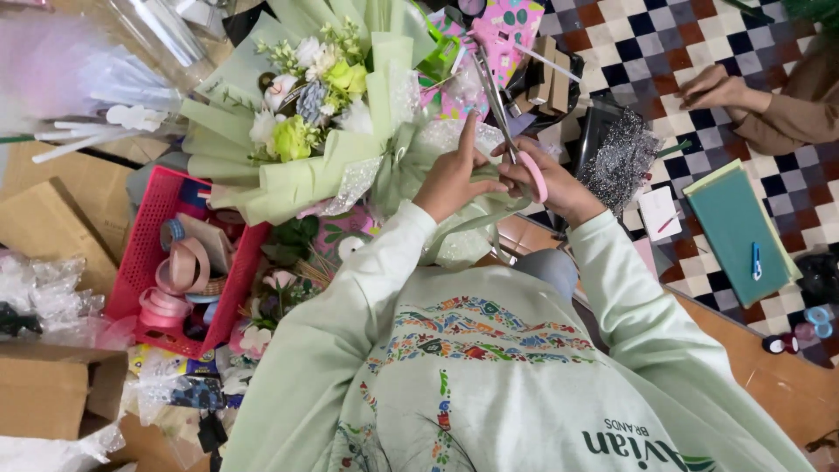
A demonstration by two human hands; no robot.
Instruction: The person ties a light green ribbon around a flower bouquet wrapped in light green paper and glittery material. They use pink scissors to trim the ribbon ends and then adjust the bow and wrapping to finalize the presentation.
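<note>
Right hand (555, 179) closed through pink-handled scissors (507, 122), blades pointing up and away; left hand (454, 175) pinching green ribbon (489, 205) beside bouquet (315, 114).

1. One view only, from a camera worn on the person's head.
2. It looks steeply down over the pale green sweatshirt (489, 376) onto the floor (664, 52).
3. It sits close: the chest and both sleeves fill the lower frame, the bouquet (323, 114) the upper middle.

Bouquet wrap (288, 179): matt pale-green paper, lacy mesh trim. Scissors (507, 114): shiny metal blades, pink plastic handle. Basket (144, 236): pink perforated plastic.
</note>
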